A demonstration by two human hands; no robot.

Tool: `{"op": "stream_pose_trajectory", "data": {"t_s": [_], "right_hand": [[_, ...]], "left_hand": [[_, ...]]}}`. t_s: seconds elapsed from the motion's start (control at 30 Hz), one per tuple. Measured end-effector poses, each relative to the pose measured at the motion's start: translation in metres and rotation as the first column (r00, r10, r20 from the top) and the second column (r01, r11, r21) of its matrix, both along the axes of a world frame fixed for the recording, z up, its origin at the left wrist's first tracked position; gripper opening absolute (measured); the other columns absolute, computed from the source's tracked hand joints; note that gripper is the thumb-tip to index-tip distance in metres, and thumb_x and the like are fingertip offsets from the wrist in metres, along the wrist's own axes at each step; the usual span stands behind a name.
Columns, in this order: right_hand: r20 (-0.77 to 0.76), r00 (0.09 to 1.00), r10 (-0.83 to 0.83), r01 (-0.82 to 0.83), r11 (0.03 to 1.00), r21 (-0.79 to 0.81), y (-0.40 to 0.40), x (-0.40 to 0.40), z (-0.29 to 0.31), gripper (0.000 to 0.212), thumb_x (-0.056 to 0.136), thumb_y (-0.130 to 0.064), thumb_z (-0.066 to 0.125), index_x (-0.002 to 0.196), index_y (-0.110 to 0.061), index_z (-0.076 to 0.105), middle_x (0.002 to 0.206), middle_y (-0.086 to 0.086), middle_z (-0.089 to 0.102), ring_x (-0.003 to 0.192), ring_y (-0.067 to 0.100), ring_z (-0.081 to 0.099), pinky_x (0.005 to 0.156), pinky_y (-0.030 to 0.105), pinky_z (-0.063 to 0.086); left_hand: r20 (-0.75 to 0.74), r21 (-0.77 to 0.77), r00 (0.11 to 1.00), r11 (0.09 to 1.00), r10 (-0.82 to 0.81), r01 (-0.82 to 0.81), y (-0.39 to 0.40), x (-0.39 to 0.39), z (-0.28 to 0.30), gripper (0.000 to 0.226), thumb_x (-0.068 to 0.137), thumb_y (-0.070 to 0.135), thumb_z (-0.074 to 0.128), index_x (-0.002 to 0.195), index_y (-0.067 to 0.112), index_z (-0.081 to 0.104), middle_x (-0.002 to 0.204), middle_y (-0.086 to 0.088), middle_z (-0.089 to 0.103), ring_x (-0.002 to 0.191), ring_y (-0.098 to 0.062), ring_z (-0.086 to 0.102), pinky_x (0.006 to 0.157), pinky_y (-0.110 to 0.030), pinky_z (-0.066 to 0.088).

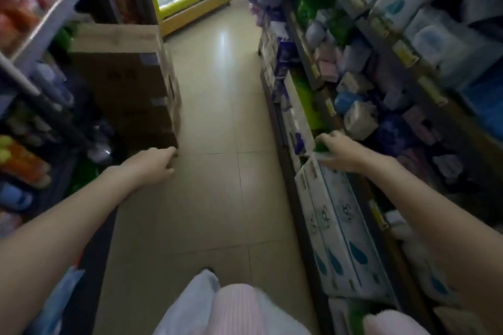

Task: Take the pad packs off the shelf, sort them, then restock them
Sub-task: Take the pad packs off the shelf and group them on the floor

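The pad packs sit jumbled on the shelf at two o'clock; they look light, soft and slippery in plastic wrap, best gripped across the short sides. The right hand rests curled on a green-edged pack atop white boxes; whether it grips is unclear. The left hand, loosely curled, hangs empty at ten o'clock above the tiled aisle floor.

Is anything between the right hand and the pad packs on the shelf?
Nothing visible. The right hand rests on a white pack with blue drops at the shelf edge; small pastel pad packs lie just beyond, unobstructed.
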State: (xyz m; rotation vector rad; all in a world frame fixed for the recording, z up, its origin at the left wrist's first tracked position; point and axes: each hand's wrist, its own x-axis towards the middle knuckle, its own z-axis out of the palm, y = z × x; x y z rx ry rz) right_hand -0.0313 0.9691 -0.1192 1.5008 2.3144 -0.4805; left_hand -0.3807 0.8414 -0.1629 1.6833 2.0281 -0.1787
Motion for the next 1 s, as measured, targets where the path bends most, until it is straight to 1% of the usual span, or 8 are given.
{"op": "stream_pose_trajectory", "data": {"t_s": [0.13,0.27,0.43,0.5,0.57,0.73,0.87,1.0], "right_hand": [[-0.066,0.975,-0.213,0.21,0.976,-0.047,0.105,-0.006,0.007,0.058,0.092,-0.022,0.058,0.142,-0.015,0.029,0.134,0.014,0.044,0.11,0.025,0.05,0.083,0.029,0.041],[-0.029,0.946,-0.322,0.317,0.942,-0.11,0.216,-0.015,-0.017,0.059,0.094,-0.021,0.056,0.144,-0.013,0.026,0.14,0.014,0.043,0.122,0.027,0.047,0.096,0.034,0.042],[-0.004,0.917,-0.399,0.393,0.905,-0.166,0.363,-0.036,-0.052,0.061,0.096,-0.022,0.052,0.147,-0.017,0.019,0.126,0.014,0.052,0.096,0.025,0.057,0.069,0.03,0.047],[0.006,0.911,-0.412,0.407,0.899,-0.162,0.417,-0.05,-0.054,0.065,0.096,-0.021,0.051,0.149,-0.014,0.015,0.128,0.016,0.051,0.103,0.028,0.055,0.072,0.03,0.044],[0.022,0.915,-0.403,0.402,0.905,-0.14,0.468,-0.068,-0.052,0.069,0.095,-0.02,0.053,0.149,-0.01,0.011,0.142,0.017,0.04,0.122,0.033,0.046,0.088,0.033,0.042],[-0.049,0.908,-0.415,0.411,0.908,-0.082,0.599,-0.124,-0.063,0.074,0.092,-0.021,0.056,0.15,-0.013,0.011,0.149,0.016,0.027,0.133,0.036,0.033,0.104,0.04,0.037],[-0.08,0.879,-0.471,0.47,0.882,-0.03,0.711,-0.176,-0.086,0.075,0.09,-0.019,0.056,0.15,-0.02,0.01,0.155,0.013,0.011,0.14,0.036,0.017,0.113,0.046,0.025],[-0.07,0.819,-0.57,0.572,0.82,0.01,0.82,-0.226,-0.099,0.081,0.092,-0.017,0.054,0.151,-0.021,-0.001,0.157,0.014,-0.003,0.143,0.036,0.007,0.114,0.048,0.018]], "left_hand": [[0.06,-0.017,0.991,0.992,-0.121,0.122,0.148,0.002,0.012,0.052,0.094,0.021,0.051,0.142,0.016,0.031,0.127,-0.014,0.054,0.112,-0.03,0.055,0.092,-0.038,0.047],[0.046,0.036,0.948,0.949,-0.316,0.315,0.295,0.008,0.006,0.041,0.096,0.022,0.047,0.136,0.017,0.041,0.122,-0.005,0.06,0.111,-0.024,0.056,0.094,-0.035,0.046],[-0.093,-0.023,0.893,0.898,-0.44,0.44,0.454,-0.023,-0.017,0.045,0.095,0.022,0.044,0.139,0.02,0.038,0.122,-0.002,0.061,0.113,-0.022,0.056,0.094,-0.035,0.047],[-0.126,-0.04,0.898,0.907,-0.421,0.419,0.51,-0.048,-0.02,0.048,0.094,0.022,0.045,0.142,0.019,0.034,0.124,-0.002,0.06,0.115,-0.022,0.055,0.092,-0.032,0.046],[-0.12,-0.032,0.927,0.934,-0.356,0.355,0.557,-0.075,-0.018,0.052,0.094,0.022,0.045,0.144,0.019,0.03,0.123,-0.003,0.061,0.115,-0.023,0.055,0.089,-0.031,0.044],[-0.052,0.029,0.988,0.989,-0.143,0.145,0.687,-0.143,-0.036,0.066,0.092,0.022,0.046,0.149,0.019,0.012,0.12,-0.012,0.062,0.11,-0.033,0.057,0.091,-0.035,0.045],[0.145,0.12,0.988,0.992,-0.06,0.042,0.814,-0.173,-0.054,0.068,0.092,0.022,0.048,0.149,0.021,0.011,0.119,-0.008,0.063,0.105,-0.032,0.06,0.09,-0.041,0.049],[0.291,0.177,0.954,0.984,-0.079,0.028,0.934,-0.189,-0.058,0.068,0.091,0.015,0.049,0.149,0.015,0.013,0.119,-0.007,0.064,0.108,-0.029,0.059,0.086,-0.035,0.045]]}}
